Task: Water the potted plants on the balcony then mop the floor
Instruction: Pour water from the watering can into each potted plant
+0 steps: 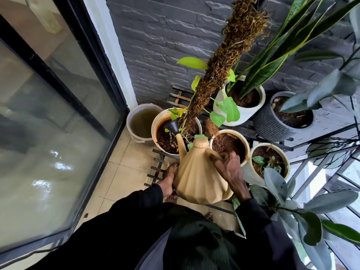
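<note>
Head view: your right hand (pixel 231 172) is wrapped around the handle of the beige watering can (pixel 196 178), with the fingers curled over the top so that most of the handle is hidden under them. Your left hand (pixel 169 179) lies flat against the can's left side. Its fingers are fairly straight and they steady the can rather than clasp it; the palm sits behind the can's body and cannot be seen. The can is tilted forward, and its black spout head (pixel 172 126) hangs over the white pot (pixel 154 131) that holds the moss pole (pixel 224 61). Thin streams of water fall from the head onto the soil, though they are faint and hard to follow. The pole runs up out of the top of the frame. Just left of that pot, in the corner by the glass door (pixel 48 114), stands a bucket (pixel 129 123) of murky water. To the right, a soil-filled pot (pixel 229 132) is partly covered by your right hand. The grey-green leaves (pixel 276 182) at lower right hide their own container. Your dark sleeves block much of the tiled floor (pixel 120 172).
</note>
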